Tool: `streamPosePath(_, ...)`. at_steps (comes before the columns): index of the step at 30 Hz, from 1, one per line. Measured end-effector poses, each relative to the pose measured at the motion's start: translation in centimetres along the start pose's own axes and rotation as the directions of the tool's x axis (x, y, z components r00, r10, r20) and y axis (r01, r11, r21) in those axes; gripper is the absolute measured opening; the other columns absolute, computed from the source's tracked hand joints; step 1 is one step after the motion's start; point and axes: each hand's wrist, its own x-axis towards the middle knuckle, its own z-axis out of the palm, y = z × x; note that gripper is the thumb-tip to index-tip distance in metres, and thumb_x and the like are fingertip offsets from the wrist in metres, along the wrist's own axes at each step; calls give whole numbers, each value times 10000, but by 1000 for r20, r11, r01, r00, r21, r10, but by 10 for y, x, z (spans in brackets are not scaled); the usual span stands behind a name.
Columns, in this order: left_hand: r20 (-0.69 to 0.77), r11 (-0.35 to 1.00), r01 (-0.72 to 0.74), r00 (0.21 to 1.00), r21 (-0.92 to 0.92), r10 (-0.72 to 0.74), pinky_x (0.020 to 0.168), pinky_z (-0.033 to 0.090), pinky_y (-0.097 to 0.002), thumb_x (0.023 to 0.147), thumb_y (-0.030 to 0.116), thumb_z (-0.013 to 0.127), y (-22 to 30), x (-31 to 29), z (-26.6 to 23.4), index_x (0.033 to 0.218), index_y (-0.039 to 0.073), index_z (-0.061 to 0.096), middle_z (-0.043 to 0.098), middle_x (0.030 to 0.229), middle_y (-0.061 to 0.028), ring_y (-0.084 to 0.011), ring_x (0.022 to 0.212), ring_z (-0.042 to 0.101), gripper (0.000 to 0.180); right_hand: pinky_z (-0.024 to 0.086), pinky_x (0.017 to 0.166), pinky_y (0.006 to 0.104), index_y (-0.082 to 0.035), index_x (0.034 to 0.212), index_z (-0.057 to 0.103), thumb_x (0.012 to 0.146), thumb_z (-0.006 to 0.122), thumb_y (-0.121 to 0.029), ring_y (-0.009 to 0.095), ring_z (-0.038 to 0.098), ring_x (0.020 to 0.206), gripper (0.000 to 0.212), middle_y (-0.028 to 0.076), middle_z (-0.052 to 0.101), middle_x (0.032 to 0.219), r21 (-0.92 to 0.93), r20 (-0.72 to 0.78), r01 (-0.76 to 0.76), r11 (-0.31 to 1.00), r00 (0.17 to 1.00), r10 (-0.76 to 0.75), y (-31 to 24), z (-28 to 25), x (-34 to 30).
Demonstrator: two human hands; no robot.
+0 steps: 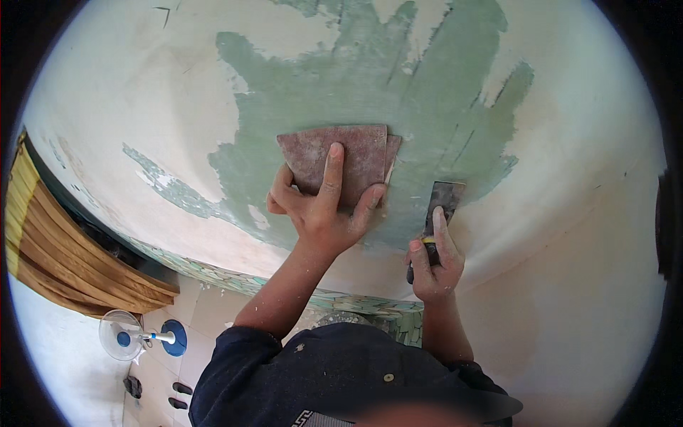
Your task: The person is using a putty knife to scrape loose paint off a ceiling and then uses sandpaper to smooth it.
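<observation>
My left hand [320, 213] grips a folded sheet of reddish-brown sandpaper [366, 160]. Its index finger lies extended over the dusty sheet, which is held against the wall or just in front of it. To the right, my right hand [437, 274] is closed round a putty knife [447, 193] with a black handle and a yellow band, its index finger along the blade. The blade points up close to the wall; whether it touches cannot be told. Ahead of both hands, a large pale green patch [313, 96] shows amid whitish wall coating [171, 99].
A band of green mosaic stone [231, 281] runs along the wall's lower part. Brown curtains [78, 249] hang at the left. Below them, a blue and white fan [122, 338] and dark slippers [181, 388] are on the tiled floor [206, 313].
</observation>
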Motion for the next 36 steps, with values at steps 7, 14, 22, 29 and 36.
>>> streamPosePath(7, -139, 994, -100, 985, 47, 106, 1016, 248, -503, 715, 494, 835, -5, 116, 0, 1426, 139, 592, 432, 1246, -324, -424, 1150, 369, 831, 510, 618, 287, 111, 1371, 546, 869, 675, 1, 177, 625, 660, 529, 164, 659, 867, 4, 40, 41, 999, 998, -41, -11, 22, 2)
streamPosePath(14, -133, 982, -177, 974, 63, 184, 1030, 263, -569, 805, 459, 805, -3, 152, -7, 1507, 167, 495, 375, 1327, -352, -454, 1200, 369, 822, 477, 552, 258, 109, 1387, 529, 891, 659, 3, 138, 609, 589, 524, 143, 664, 815, 82, 2, 5, 997, 1000, -5, -22, 37, 4)
streamPosePath(22, 17, 1000, 5, 1000, -20, -5, 975, 297, -479, 743, 337, 857, -41, 14, -28, 1389, 85, 618, 481, 1229, -310, -416, 1138, 412, 734, 482, 565, 272, 109, 1401, 510, 891, 612, 3, 162, 598, 589, 531, 125, 638, 775, -75, 87, 133, 988, 988, -126, -22, 45, 6)
streamPosePath(29, 134, 968, 10, 991, -251, 25, 999, 379, -456, 906, 8, 653, -48, -27, -47, 1499, -28, 422, 454, 1256, -302, -416, 1105, 450, 637, 478, 563, 267, 99, 1500, 367, 964, 508, -23, 133, 581, 610, 568, 80, 620, 799, 248, -68, -82, 965, 992, 102, -40, 70, 5)
streamPosePath(36, 64, 709, 248, 959, -660, -276, 892, 457, -369, 903, -29, 647, -57, -13, -44, 1489, -44, 375, 533, 1197, -252, -337, 981, 556, 646, 497, 579, 273, 70, 1432, 427, 1035, 469, -115, 120, 570, 652, 439, 72, 604, 886, 178, 21, -128, 976, 992, 126, -25, 70, 2)
